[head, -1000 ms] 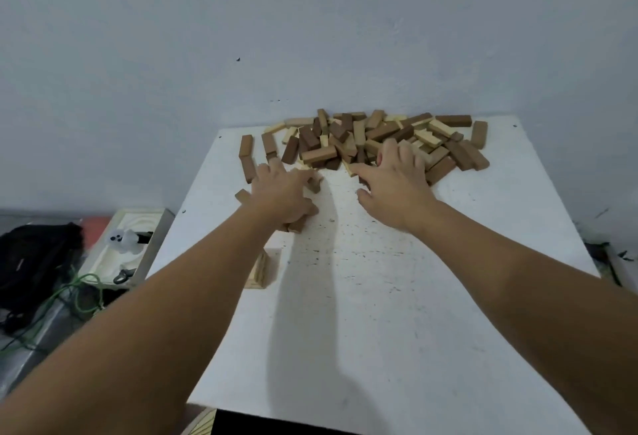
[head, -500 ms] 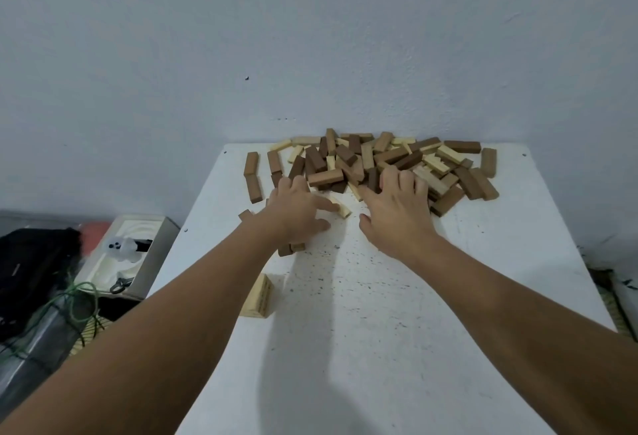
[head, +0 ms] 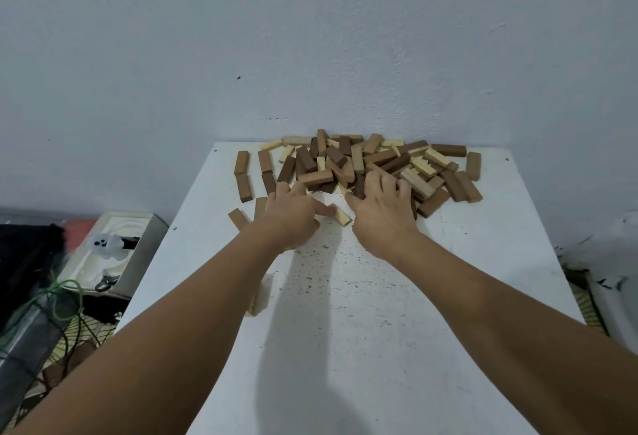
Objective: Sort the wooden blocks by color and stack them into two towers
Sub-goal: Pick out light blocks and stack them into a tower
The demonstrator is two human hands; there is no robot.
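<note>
White desk (head: 448, 296) against a pale wall: both arms reach far, left hand (head: 293, 215) with a finger extended onto a light block (head: 341, 216), right hand (head: 381, 208) with fingers spread over the near edge of the block pile (head: 366, 165).

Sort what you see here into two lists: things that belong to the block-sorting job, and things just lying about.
Belongs to the job:
- mixed block pile
- dark blocks set aside
- light block between the hands
- light blocks near the table's left edge
- left hand, right hand
- white table

Lying about:
- box on the floor
- green cord
- black bag
</note>
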